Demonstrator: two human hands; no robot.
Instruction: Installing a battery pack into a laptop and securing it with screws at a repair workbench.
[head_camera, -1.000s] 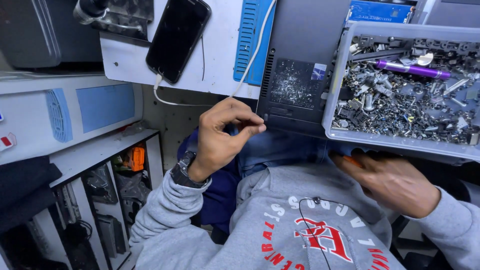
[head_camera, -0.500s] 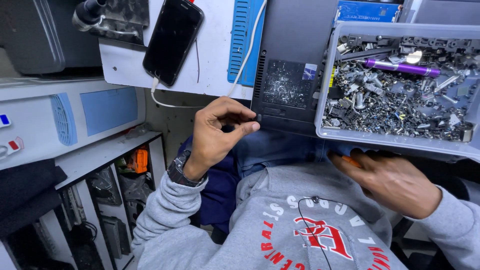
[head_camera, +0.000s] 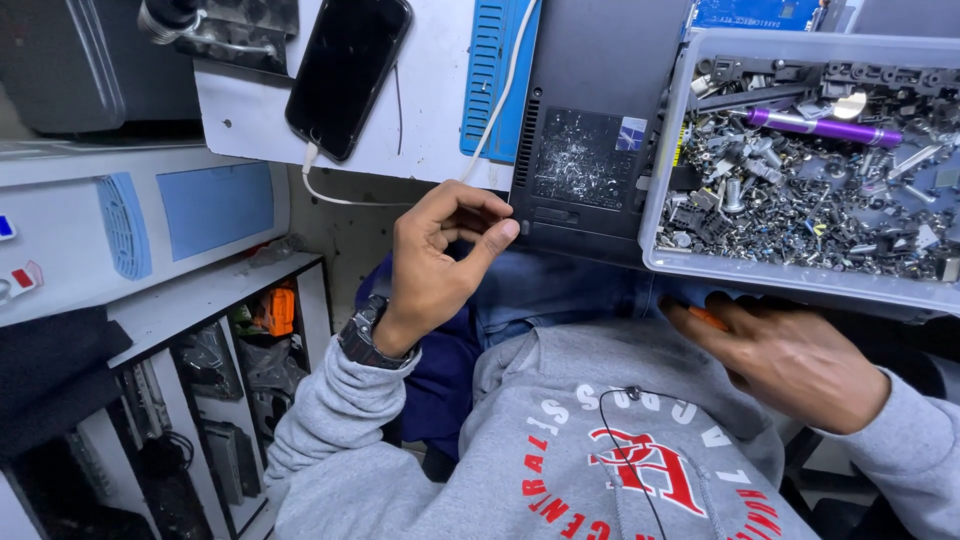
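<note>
A dark laptop (head_camera: 600, 120) lies bottom side up on the white bench top, and its near edge overhangs my lap. My left hand (head_camera: 440, 265), with a black wristwatch (head_camera: 365, 340), pinches the laptop's near left corner between thumb and curled fingers. Whether something small sits between the fingertips I cannot tell. My right hand (head_camera: 800, 360) rests low over my lap beneath the plastic tray. It is closed around an orange-handled tool (head_camera: 708, 318), of which only the orange end shows.
A clear plastic tray (head_camera: 800, 275) of several screws and metal parts, with a purple pen (head_camera: 820, 127), sits on the laptop's right. A black phone (head_camera: 345, 70) on a white cable and a blue mat (head_camera: 495, 75) lie behind. Grey equipment (head_camera: 150, 220) and shelves (head_camera: 200, 300) stand left.
My left hand stays at the laptop's corner, with the thumb now stretched to the edge. My right hand has hardly moved. The view has shifted slightly.
</note>
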